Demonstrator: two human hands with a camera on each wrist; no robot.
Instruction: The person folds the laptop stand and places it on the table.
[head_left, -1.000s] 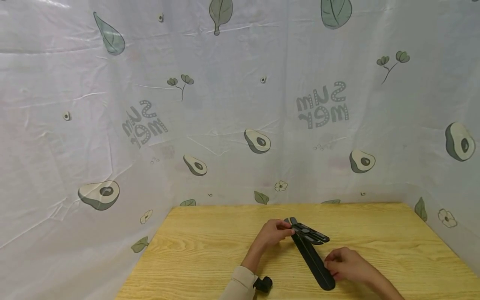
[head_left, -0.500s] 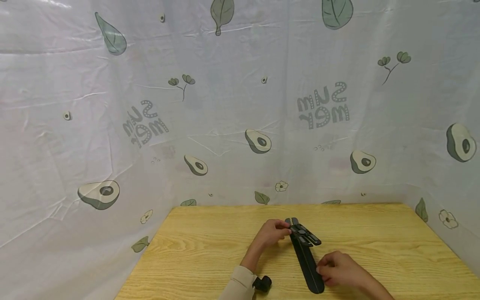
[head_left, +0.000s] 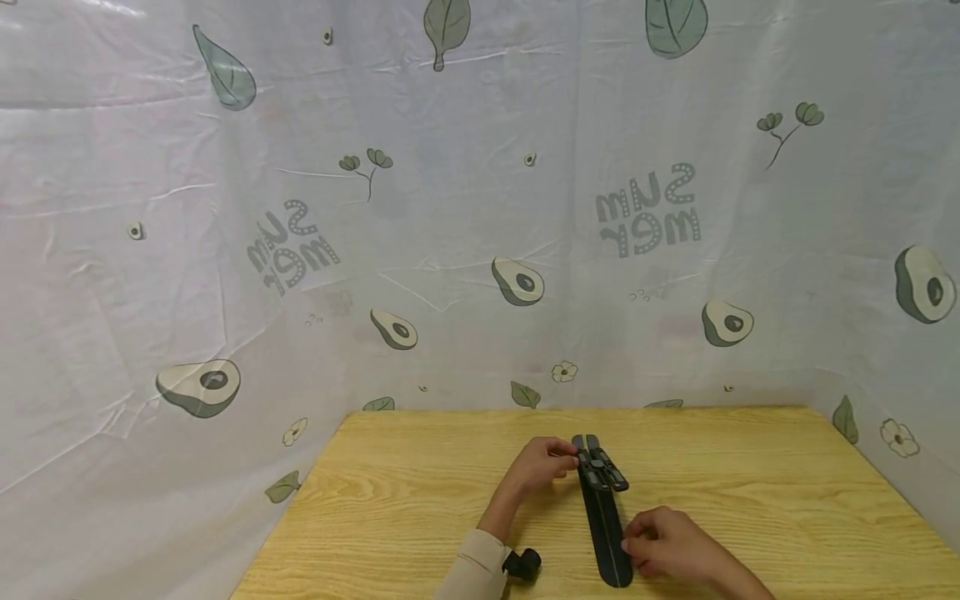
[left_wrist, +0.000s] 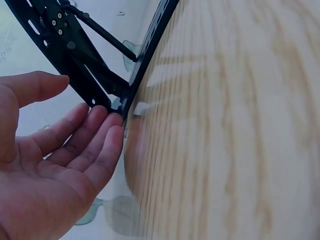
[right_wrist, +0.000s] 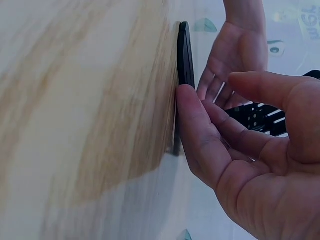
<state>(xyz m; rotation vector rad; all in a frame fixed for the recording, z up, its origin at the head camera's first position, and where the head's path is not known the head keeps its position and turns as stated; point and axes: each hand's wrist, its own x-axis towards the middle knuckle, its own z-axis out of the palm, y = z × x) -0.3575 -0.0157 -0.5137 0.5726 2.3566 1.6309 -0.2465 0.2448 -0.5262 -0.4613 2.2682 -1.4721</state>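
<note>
A black folding stand (head_left: 606, 537) lies lengthwise on the wooden table, its long flat base pointing toward the person. Over the base's far half, a slotted bracket (head_left: 597, 471) is raised on hinged arms. My left hand (head_left: 537, 467) is at the far left side; in the left wrist view its fingertips touch the stand's hinged corner (left_wrist: 117, 102), fingers loosely extended, thumb held apart. At the near right side is my right hand (head_left: 665, 546). In the right wrist view its fingertips rest against the base's edge (right_wrist: 185, 55), with the thumb raised away from it.
The wooden table (head_left: 420, 483) meets a white curtain (head_left: 450, 208) printed with avocados and leaves at the back and sides. A black wrist device (head_left: 522, 565) sits at the left cuff, close above the table.
The stand has turned, its near end swinging left so the base lies straighter. My right hand has moved left along with that end. The left hand has stayed nearly in place.
</note>
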